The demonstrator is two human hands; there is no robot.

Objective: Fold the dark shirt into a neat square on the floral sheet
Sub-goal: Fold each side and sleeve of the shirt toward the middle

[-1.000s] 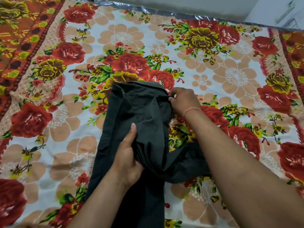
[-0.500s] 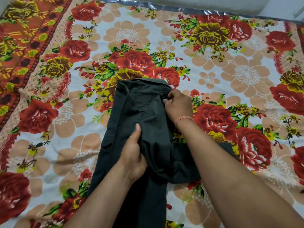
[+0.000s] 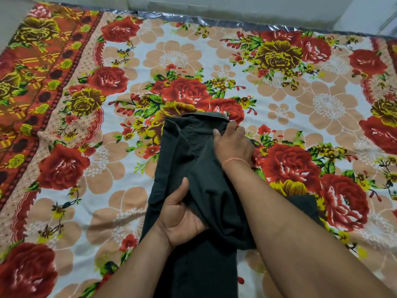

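Observation:
The dark shirt [image 3: 189, 151] lies lengthwise on the floral sheet [image 3: 214, 57], collar end away from me, its right side folded in over the middle. My left hand [image 3: 182, 216] grips a bunched fold of the cloth at mid-length, thumb up along the fabric. My right hand [image 3: 233, 143], with a thin orange thread at the wrist, holds the shirt's right edge near the collar, fingers curled round the cloth. A piece of the shirt sticks out to the right under my right forearm [image 3: 300, 203].
The sheet's red patterned border [image 3: 32, 82] runs along the left. A silvery mat edge [image 3: 193, 18] and a pale wall lie beyond the sheet's far side. Open sheet surrounds the shirt on both sides.
The camera view has shifted slightly. My right hand has carried the shirt's right edge a little further left over the body. The left hand keeps its grip at mid-length.

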